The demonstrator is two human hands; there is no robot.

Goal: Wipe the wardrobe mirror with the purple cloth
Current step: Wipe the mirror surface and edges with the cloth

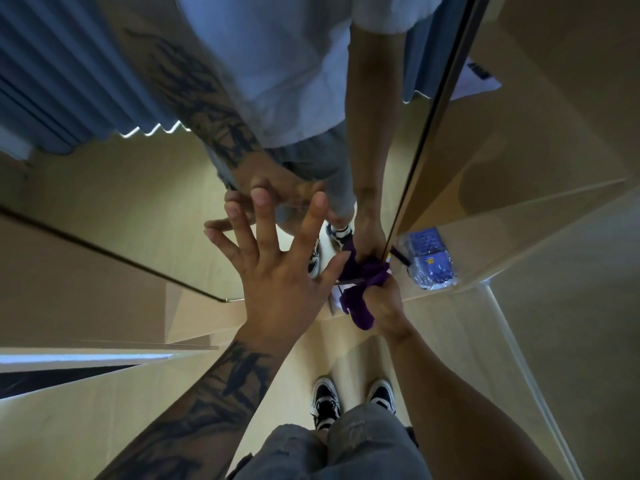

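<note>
The wardrobe mirror (138,202) fills the upper half of the head view and reflects me, my arms and blue curtains. My left hand (277,271) is spread flat with straight fingers, its fingertips against the glass near the mirror's lower part. My right hand (384,303) grips a bunched purple cloth (360,289) and holds it against the mirror's bottom right corner, beside the dark frame edge (433,116). Part of the cloth hangs down below my fist.
A pale wooden wardrobe panel (536,133) stands right of the mirror. A blue plastic package (431,259) lies on the floor by the wardrobe's base. My two black and white shoes (353,400) stand on the light wood floor. A low wooden ledge (104,344) runs at the left.
</note>
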